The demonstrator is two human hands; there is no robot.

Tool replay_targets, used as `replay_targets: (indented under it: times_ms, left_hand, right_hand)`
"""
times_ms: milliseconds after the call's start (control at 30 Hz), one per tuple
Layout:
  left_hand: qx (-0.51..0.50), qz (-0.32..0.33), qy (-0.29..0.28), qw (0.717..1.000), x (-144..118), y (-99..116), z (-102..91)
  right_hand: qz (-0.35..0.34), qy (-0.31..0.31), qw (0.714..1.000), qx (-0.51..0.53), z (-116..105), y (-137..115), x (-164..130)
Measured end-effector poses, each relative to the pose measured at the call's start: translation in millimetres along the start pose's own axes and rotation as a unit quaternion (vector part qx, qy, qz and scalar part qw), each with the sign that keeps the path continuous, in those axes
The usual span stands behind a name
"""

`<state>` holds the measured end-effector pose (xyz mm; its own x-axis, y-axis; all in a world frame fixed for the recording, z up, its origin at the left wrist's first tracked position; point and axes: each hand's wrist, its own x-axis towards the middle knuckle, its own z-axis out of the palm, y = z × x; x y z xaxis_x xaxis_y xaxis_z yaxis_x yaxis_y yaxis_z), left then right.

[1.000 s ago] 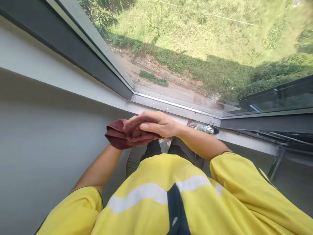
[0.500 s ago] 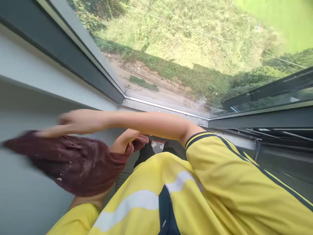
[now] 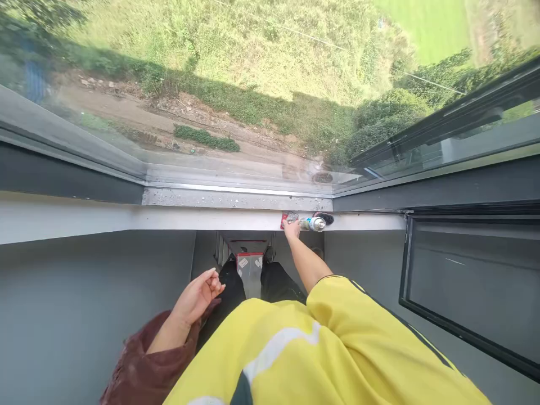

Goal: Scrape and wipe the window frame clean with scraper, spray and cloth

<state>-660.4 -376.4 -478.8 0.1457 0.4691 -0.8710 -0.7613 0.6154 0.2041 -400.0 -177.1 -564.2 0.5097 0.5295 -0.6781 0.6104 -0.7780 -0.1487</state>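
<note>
While the maroon cloth point(image 3: 139, 365) hangs draped over the left forearm, well short of the white window sill point(image 3: 84, 222) and not in either palm, the left hand point(image 3: 198, 295) floats in the air below that sill with its fingers loosely curled inward and closed on nothing. Just past it, between the person's dark trouser legs and under the sill, stands a step ladder point(image 3: 250, 270) with a red-edged top. Right of the ladder, the right arm in its yellow sleeve stretches up to the sill, where the right hand point(image 3: 291, 229) rests its fingertips on a small red-and-white item point(image 3: 287, 218) lying on the sill's top face; the fingers look extended and together, but whether they have closed on it cannot be told at this size. Touching or just beside that item, further right along the sill, lies a spray can point(image 3: 313, 224) on its side, with a dark brush-like thing point(image 3: 325, 217) at its far end. Above the sill, the grey track of the window frame point(image 3: 228, 198) shows pale specks and grit along its length, and the glass carries smears near the corner.

As a judgement: wiping appears paused, since the cloth is parked on the arm; the speckled track suggests cleaning remains, and the reach toward the sill items looks like fetching supplies.
</note>
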Motion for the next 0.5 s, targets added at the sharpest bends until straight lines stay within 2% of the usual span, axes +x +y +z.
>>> replay_targets:
  times_ms: [133,267,367,500]
  left_hand:
    - [0.041,-0.016,0.004,0.999,-4,0,2.4]
    - [0.075,0.000,0.000,0.997,-6,9,-5.9]
    - [0.076,-0.005,0.019,0.997,-4,13,-13.6]
    - [0.081,-0.022,0.038,0.996,2,14,-15.0]
  right_hand:
    - [0.035,0.009,0.998,0.041,21,4,33]
    - [0.015,0.012,0.994,0.110,26,16,39]
    - [-0.034,-0.046,0.981,0.184,45,12,29]
    - [-0.090,-0.151,0.938,0.299,76,0,25]
